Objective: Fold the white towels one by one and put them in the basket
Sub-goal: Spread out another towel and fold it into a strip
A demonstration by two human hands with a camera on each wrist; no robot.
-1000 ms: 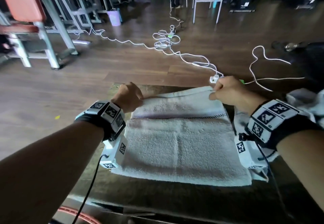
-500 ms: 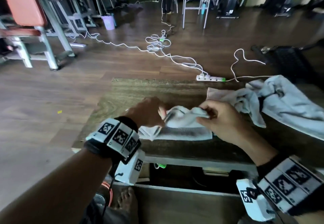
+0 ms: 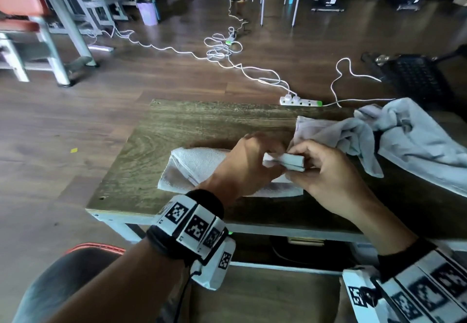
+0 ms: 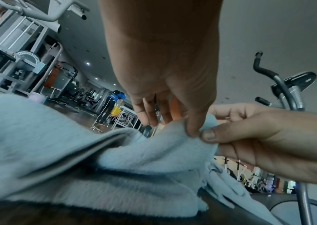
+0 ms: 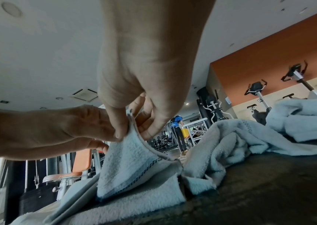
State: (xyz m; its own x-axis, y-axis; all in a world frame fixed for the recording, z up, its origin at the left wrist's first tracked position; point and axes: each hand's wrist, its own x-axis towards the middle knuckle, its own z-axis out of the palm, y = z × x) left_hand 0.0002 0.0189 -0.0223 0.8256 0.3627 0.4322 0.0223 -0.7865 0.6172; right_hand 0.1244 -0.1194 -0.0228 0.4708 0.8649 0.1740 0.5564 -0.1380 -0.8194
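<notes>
Now folded narrow, with both hands brought together at one end since half a second ago.

Left hand (image 3: 249, 163) and right hand (image 3: 326, 171) fingers pinching lifted corner of white towel (image 3: 194, 168) lying mid-bench (image 3: 202, 123); crumpled towels (image 3: 394, 140) heaped at three o'clock.

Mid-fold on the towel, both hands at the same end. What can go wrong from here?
1. Both the left hand and right hand pinch the same end of the folded towel; the free left end lies unheld, so layers may slip and skew.
2. The crumpled towels lie right beside the right hand and could get caught into the fold.
3. No basket shows in any view, so placement likely needs a reach out of frame, which may loosen the fold.
</notes>
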